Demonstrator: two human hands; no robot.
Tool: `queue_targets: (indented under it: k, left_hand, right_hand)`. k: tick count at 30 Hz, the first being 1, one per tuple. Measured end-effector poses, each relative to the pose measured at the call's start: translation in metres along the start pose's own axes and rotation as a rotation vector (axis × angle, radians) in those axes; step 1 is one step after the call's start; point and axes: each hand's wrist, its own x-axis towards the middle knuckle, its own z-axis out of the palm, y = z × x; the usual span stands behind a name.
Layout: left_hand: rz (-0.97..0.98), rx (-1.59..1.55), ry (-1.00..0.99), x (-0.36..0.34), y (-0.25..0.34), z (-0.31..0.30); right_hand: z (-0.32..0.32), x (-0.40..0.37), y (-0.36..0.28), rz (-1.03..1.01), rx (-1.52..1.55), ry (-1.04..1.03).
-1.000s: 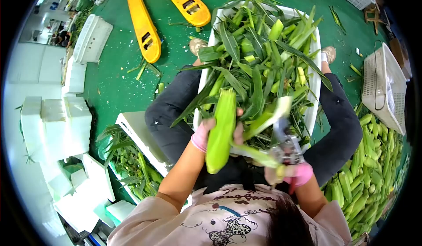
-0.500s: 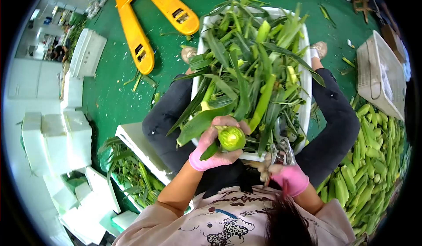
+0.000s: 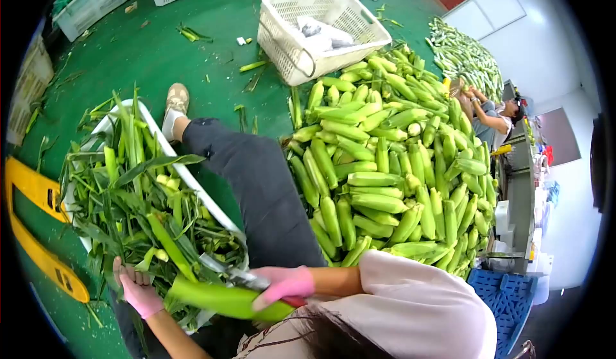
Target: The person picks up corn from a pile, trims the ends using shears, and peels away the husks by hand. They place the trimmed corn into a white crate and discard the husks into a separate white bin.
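Observation:
My right hand (image 3: 285, 285), in a pink glove, is closed around pruning shears (image 3: 234, 274) with metal jaws and red handles. The same hand's thumb lies over a green ear of corn (image 3: 215, 299), blurred by motion and still in its husk. My left hand (image 3: 138, 291), gloved too, is at the near side of a white bin (image 3: 192, 182) heaped with corn husks (image 3: 128, 192). Its fingers are apart among the leaves, and I see nothing held in them.
A large pile of corn ears (image 3: 391, 173) lies to the right of my leg. Behind it stands a white basket (image 3: 289, 54) with bags inside. A yellow pallet jack (image 3: 45, 243) is at the left. Another person (image 3: 491, 125) sits beyond the pile, near more corn (image 3: 465, 54).
The view has swung right toward the corn pile. The ear has passed from my left hand to my right, which keeps the shears. My left hand has opened over the husks.

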Motion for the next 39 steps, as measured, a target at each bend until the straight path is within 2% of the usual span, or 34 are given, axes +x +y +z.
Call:
queue_targets:
  k: [1,2,3,5,6,7,8,9,10,11,12,13,14,15,16,17,18,19,20,21,22,23,25,27,29,30,31,32,33,34,35,37,38,39]
  left_hand:
    - [-0.037,0.15,0.005,0.01,-0.001,0.001]
    - [-0.096,0.378,-0.084,0.022,-0.009,-0.002]
    - [-0.189,0.691,-0.044,0.018,-0.008,0.017]
    - [-0.383,0.889,-0.243,0.03,-0.023,-0.016]
    - [-0.46,0.824,-0.262,0.034,-0.021,-0.025]
    - [-0.534,0.799,-0.34,0.023,0.013,0.001]
    - [-0.528,0.689,-0.325,0.014,0.03,0.0]
    - [-0.518,0.577,-0.296,0.006,0.042,-0.007]
    - [-0.516,0.429,-0.376,0.0,0.054,-0.02]
    - [-0.575,0.317,-0.273,-0.002,0.064,-0.04]
    - [-0.542,0.305,-0.154,-0.008,0.067,-0.059]
    - [-0.499,0.288,-0.006,-0.02,0.07,-0.077]
    - [-0.356,0.457,0.079,-0.041,0.071,-0.081]
    - [-0.222,0.632,0.2,-0.065,0.068,-0.075]
    - [0.001,0.804,0.227,-0.086,0.064,-0.069]
    - [0.05,1.477,0.192,-0.106,0.058,-0.09]
    - [0.165,1.623,0.16,-0.131,0.063,-0.066]
    - [-0.097,1.617,0.156,-0.152,0.068,-0.044]
    - [-0.127,1.67,0.064,-0.174,0.056,-0.042]
    - [-0.23,1.614,-0.057,-0.192,0.056,-0.03]
    - [-0.23,1.453,-0.198,-0.211,0.056,-0.028]
    - [-0.01,1.35,-0.339,-0.232,0.034,-0.045]
    - [0.12,0.931,-0.442,-0.268,0.028,-0.066]
    - [-0.208,0.476,-0.294,-0.303,0.058,-0.101]
    - [0.022,0.294,0.244,-0.352,0.053,-0.149]
    - [0.193,0.366,0.568,-0.373,0.03,-0.189]
    - [0.16,0.573,1.047,-0.391,0.023,-0.208]
    - [0.212,0.657,1.315,-0.41,0.012,-0.231]
    - [0.205,0.543,1.463,-0.428,0.0,-0.256]
    - [0.131,0.573,1.441,-0.442,-0.015,-0.273]
    - [0.05,0.634,1.317,-0.443,-0.023,-0.281]
    - [-0.07,0.805,1.153,-0.409,-0.032,-0.26]
    - [-0.087,1.039,1.162,-0.389,-0.037,-0.25]
    - [-0.167,1.268,1.101,-0.38,-0.053,-0.262]
  right_hand:
    - [-0.003,-0.018,-0.023,-0.062,0.111,0.067]
    - [-0.015,-0.041,-0.036,-0.099,0.181,0.237]
    - [-0.031,-0.065,-0.046,-0.137,0.231,0.446]
    - [-0.082,-0.108,-0.062,-0.268,0.292,0.899]
    - [-0.117,-0.132,-0.066,-0.438,0.27,1.096]
    - [-0.159,-0.168,-0.066,-0.5,0.232,1.191]
    - [-0.195,-0.222,-0.073,-0.241,-0.091,1.481]
    - [-0.243,-0.259,-0.06,-0.331,-0.462,1.856]
    - [-0.265,-0.3,-0.059,-0.271,-0.763,2.036]
    - [-0.291,-0.346,-0.055,0.038,-1.093,2.224]
    - [-0.261,-0.343,-0.075,0.514,-1.112,2.474]
    - [-0.251,-0.346,-0.081,0.615,-1.245,2.491]
    - [-0.249,-0.34,-0.08,0.413,-1.41,2.498]
    - [-0.229,-0.312,-0.086,0.199,-1.322,2.337]
    - [-0.226,-0.282,-0.086,-0.081,-1.32,2.089]
    - [-0.23,-0.244,-0.077,-0.403,-1.296,1.856]
    - [-0.227,-0.201,-0.073,-0.504,-0.995,1.513]
    - [-0.147,-0.135,-0.083,-0.396,-0.727,1.195]
    - [-0.119,-0.088,-0.073,-0.54,-0.535,0.855]
    - [-0.082,-0.039,-0.059,-0.643,-0.415,0.679]
    - [-0.045,0.001,-0.046,-0.59,-0.351,0.452]
    - [-0.018,0.031,-0.034,-0.523,-0.285,0.239]
    - [-0.002,0.071,-0.005,-0.119,-0.149,-0.005]
    - [0.042,0.088,0.035,0.221,-0.15,-0.076]
    - [0.032,0.087,0.07,0.526,-0.196,-0.245]
    - [0.03,0.084,0.082,0.578,-0.273,-0.301]
    - [0.026,0.08,0.086,0.622,-0.346,-0.344]
    - [0.02,0.08,0.089,0.619,-0.266,-0.361]
    - [0.019,0.083,0.093,0.636,-0.261,-0.349]
    - [0.019,0.086,0.095,0.644,-0.252,-0.33]
    - [0.021,0.09,0.097,0.639,-0.238,-0.303]
    - [0.036,0.09,0.095,0.62,-0.208,-0.217]
    - [0.026,0.084,0.09,0.596,-0.192,-0.149]
    - [0.045,0.086,0.083,0.564,-0.147,-0.211]
